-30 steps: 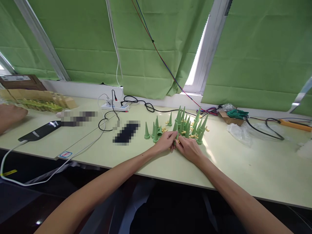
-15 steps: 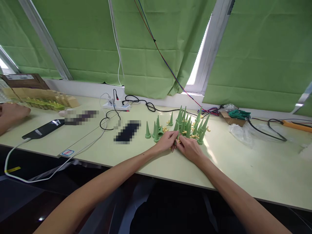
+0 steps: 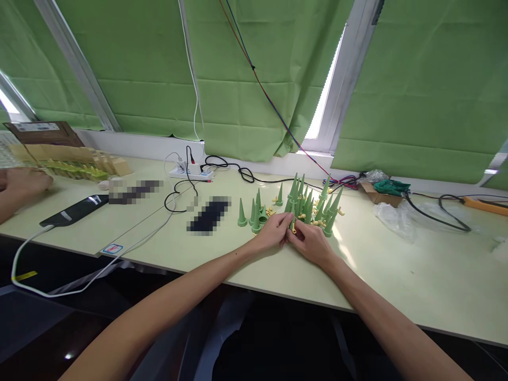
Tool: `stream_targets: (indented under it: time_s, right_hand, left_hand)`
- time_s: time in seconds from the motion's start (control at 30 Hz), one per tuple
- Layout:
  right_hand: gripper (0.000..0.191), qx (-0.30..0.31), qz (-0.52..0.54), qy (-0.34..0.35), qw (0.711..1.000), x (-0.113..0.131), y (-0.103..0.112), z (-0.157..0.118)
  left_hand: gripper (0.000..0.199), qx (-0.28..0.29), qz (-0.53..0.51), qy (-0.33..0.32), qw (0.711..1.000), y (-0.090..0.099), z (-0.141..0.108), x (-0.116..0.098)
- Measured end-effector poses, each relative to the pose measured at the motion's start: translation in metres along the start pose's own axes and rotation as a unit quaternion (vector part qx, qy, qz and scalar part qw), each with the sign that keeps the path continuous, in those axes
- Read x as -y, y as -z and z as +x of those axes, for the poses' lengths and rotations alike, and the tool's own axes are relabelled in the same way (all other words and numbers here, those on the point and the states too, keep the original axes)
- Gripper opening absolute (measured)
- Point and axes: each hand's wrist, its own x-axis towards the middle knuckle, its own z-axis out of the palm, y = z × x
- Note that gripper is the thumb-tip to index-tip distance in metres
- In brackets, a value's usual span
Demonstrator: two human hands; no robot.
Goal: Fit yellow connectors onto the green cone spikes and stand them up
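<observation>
My left hand and my right hand meet at the front of a cluster of green plastic cone spikes. Both are closed around one green spike with a yellow tube-like fitting; its open end faces me between the fingertips. My fingers hide much of it. Behind them, most spikes stand upright, points up. One green spike lies with its round hollow base towards me. Small yellow valve fittings lie among and beside the spikes.
A pixelated dark object lies left of the spikes. Behind are a power strip and black cables. At right sit a small cardboard box and a clear plastic bag. Another person's hand is at far left, near a black device.
The whole view has shifted slightly. Both hands stay together on the spike, and the yellow fitting's open end shows a little more plainly.
</observation>
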Motion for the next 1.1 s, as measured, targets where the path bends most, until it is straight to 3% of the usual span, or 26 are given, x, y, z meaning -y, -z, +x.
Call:
stream_targets:
  time_s: [0.13,0.27,0.57,0.93,1.1]
  right_hand:
    - [0.030,-0.001,0.033,-0.029,0.999,-0.001,0.000,0.001]
    - [0.029,-0.002,0.070,-0.043,0.997,-0.002,0.002,0.003]
    - [0.020,0.006,0.102,-0.077,0.992,-0.004,0.007,0.006]
    - [0.029,0.062,0.063,-0.025,0.996,0.006,0.005,0.002]
    - [0.016,0.083,0.081,-0.018,0.993,0.011,0.005,0.000]
  left_hand:
    - [0.032,-0.062,0.117,-0.068,0.989,0.001,-0.003,-0.008]
    - [0.025,-0.078,0.195,-0.096,0.973,0.001,-0.004,-0.013]
    - [0.026,-0.129,0.220,-0.088,0.963,0.007,-0.003,-0.019]
    - [0.028,-0.143,0.295,-0.082,0.941,0.009,-0.001,-0.012]
    - [0.027,-0.139,0.271,-0.076,0.949,0.011,0.000,-0.012]
